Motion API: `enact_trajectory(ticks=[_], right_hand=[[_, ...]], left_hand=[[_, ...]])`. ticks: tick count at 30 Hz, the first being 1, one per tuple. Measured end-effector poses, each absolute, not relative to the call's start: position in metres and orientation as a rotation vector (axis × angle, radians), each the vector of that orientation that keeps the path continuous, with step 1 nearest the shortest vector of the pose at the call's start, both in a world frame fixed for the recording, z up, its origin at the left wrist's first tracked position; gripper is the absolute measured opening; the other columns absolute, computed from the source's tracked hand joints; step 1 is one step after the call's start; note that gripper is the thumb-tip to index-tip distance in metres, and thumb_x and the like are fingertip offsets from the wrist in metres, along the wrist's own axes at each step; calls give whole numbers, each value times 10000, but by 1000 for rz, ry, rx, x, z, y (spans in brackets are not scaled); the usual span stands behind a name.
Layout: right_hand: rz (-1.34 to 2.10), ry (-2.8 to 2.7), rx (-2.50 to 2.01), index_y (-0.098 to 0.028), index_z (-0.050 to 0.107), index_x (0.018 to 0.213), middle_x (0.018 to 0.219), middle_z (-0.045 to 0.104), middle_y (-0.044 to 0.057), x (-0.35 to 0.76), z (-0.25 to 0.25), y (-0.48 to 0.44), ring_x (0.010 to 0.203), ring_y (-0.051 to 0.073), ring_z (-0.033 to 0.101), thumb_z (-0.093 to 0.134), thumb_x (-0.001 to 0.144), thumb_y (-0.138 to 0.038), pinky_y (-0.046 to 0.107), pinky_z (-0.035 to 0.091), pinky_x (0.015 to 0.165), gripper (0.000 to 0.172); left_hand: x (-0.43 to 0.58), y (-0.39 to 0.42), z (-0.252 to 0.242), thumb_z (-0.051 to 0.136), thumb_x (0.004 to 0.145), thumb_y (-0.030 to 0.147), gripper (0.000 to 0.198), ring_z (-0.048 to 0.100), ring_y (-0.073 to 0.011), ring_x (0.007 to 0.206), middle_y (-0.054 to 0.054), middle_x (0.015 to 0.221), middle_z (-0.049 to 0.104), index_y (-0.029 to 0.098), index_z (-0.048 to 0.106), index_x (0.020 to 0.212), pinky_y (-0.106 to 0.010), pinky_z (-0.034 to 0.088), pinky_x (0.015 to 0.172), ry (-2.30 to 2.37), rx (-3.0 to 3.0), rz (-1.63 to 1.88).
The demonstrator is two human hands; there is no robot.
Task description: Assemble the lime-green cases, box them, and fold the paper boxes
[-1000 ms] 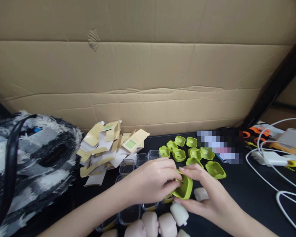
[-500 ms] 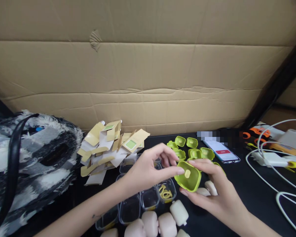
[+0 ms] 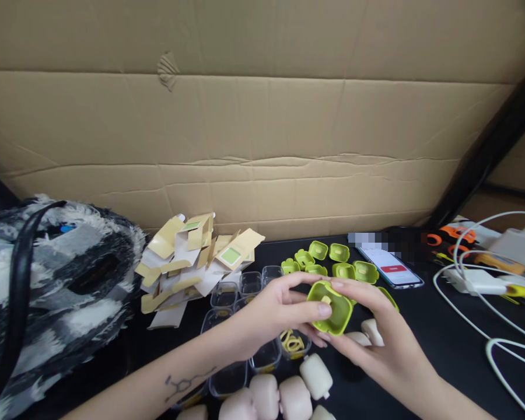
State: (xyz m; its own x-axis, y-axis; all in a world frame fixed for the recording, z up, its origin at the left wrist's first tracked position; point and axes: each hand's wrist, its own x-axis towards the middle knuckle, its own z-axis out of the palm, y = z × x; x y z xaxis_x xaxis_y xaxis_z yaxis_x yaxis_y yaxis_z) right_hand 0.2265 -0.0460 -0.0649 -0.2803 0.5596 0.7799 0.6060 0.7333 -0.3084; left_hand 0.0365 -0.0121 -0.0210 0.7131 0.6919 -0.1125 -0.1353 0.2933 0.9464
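Between both hands is a small green plastic lid (image 3: 340,317), its hollow side facing me, with a pale nub in its middle. My left hand (image 3: 276,315) presses its thumb inside the lid next to the nub, its other fingers partly hidden behind. My right hand (image 3: 378,329) grips the lid's right side between thumb and fingers. More green lids (image 3: 339,252) lie on the black table behind. Cream rounded plastic pieces (image 3: 294,396) sit at the near edge. Below my left hand, a clear container (image 3: 292,344) holds yellow rings.
Other clear containers (image 3: 227,378) stand left of centre. Flattened cardboard boxes (image 3: 240,248) are heaped behind them. A fluffy grey-black bag (image 3: 91,274) occupies the left. On the right are a phone (image 3: 394,269), white cables (image 3: 464,318) and orange-handled tools (image 3: 464,235). A cardboard wall (image 3: 262,128) rises behind.
My left hand has moved right and closed onto the lid, its thumb now inside and fingers behind. The lid has shifted slightly left in my right hand.
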Motion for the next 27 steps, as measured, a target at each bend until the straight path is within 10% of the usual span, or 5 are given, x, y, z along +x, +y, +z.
enact_trajectory(ticks=[14, 27], right_hand=[[3, -2014, -846, -200, 432, 1301, 1277, 546, 114, 224, -57, -50, 1197, 225, 531, 632, 847, -247, 343, 453, 989, 499], [5, -1968, -866, -226, 490, 1190, 1025, 611, 63, 223, -55, -50, 965, 220, 580, 658, 821, -183, 345, 499, 823, 408]], left_hand=[[39, -12, -21, 763, 742, 241, 245, 574, -112, 745, 10, 828, 625, 195, 688, 970, -211, 469, 634, 541, 1191, 723], [40, -12, -19, 659, 757, 176, 85, 588, -119, 694, 15, 754, 631, 163, 616, 829, -250, 436, 689, 654, 1447, 837]])
